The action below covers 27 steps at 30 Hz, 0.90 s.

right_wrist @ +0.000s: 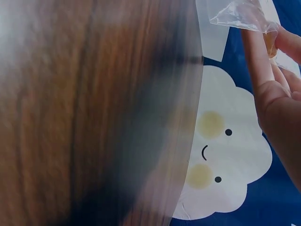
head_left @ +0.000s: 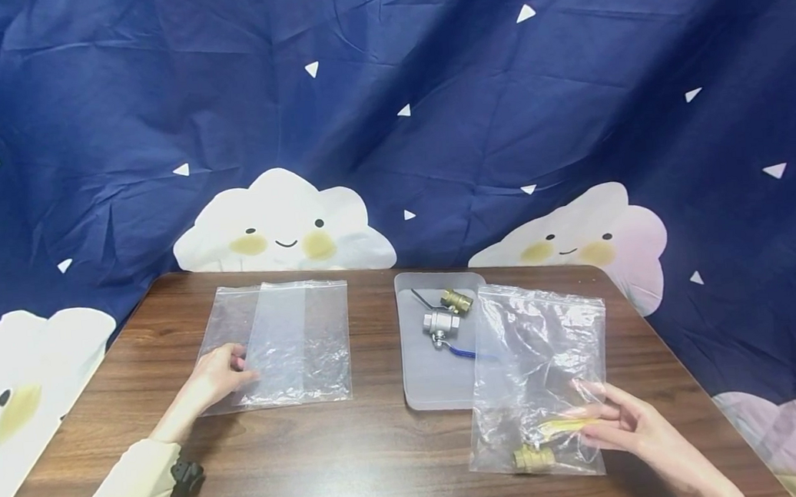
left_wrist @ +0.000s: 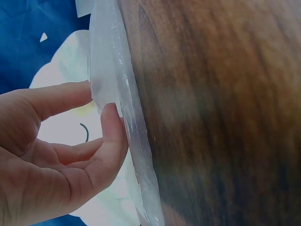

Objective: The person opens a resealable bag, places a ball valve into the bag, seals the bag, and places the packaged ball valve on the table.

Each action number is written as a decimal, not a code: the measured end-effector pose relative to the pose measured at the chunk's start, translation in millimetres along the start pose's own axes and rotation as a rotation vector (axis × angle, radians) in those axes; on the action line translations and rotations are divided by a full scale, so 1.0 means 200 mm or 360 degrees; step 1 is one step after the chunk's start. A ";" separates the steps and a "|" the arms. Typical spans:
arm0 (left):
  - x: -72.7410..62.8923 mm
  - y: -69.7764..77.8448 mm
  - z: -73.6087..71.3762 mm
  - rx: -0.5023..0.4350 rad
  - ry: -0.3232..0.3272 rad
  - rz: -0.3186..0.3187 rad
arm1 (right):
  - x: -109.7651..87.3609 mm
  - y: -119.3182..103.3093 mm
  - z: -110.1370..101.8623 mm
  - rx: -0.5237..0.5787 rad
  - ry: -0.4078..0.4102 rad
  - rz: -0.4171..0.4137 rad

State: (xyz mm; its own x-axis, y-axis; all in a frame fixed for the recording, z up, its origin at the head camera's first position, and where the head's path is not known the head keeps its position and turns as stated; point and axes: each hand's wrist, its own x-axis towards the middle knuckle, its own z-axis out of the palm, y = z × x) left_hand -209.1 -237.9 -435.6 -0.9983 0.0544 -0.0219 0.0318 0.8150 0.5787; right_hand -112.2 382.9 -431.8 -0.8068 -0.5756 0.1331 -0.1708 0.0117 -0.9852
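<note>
On the left, a clear zip bag (head_left: 325, 346) lies flat on the table. My left hand (head_left: 216, 377) is at its lower left side, thumb and fingers loosely bent and apart, fingertips right at the plastic in the left wrist view. My right hand (head_left: 625, 421) pinches another clear zip bag (head_left: 542, 331) near its lower right. Inside that bag is a brass ball valve (head_left: 534, 458) with a yellow lever handle (head_left: 556, 428); the fingers close on the handle end through the plastic. The bag overlaps the right side of a translucent tray (head_left: 418, 389) in the head view.
In the tray lie a silver ball valve (head_left: 441, 323) with a blue handle and a smaller brass ball valve (head_left: 455, 301) with a dark lever. The wooden table (head_left: 357, 459) ends at a blue cloud-print curtain (head_left: 362, 128) behind.
</note>
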 end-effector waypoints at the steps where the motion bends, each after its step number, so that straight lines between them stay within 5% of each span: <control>1: 0.00 0.00 0.00 -0.0008 -0.0003 -0.0002 | 0.00 0.00 -0.01 -0.0021 0.0017 0.0023; 9: 0.00 0.00 0.00 -0.0066 -0.0025 -0.0013 | -0.04 -0.04 -0.07 -0.0200 0.0170 0.0232; 27: -0.01 -0.02 0.01 -0.0175 -0.0077 0.0004 | -0.04 0.02 -0.25 -0.0030 0.0082 0.0181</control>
State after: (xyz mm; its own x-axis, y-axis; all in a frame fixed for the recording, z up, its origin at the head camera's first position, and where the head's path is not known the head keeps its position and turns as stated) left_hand -207.7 -241.3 -439.3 -0.9946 0.0862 -0.0582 0.0258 0.7466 0.6648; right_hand -135.1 427.5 -431.6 -0.8493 -0.5272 0.0263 -0.0867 0.0902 -0.9921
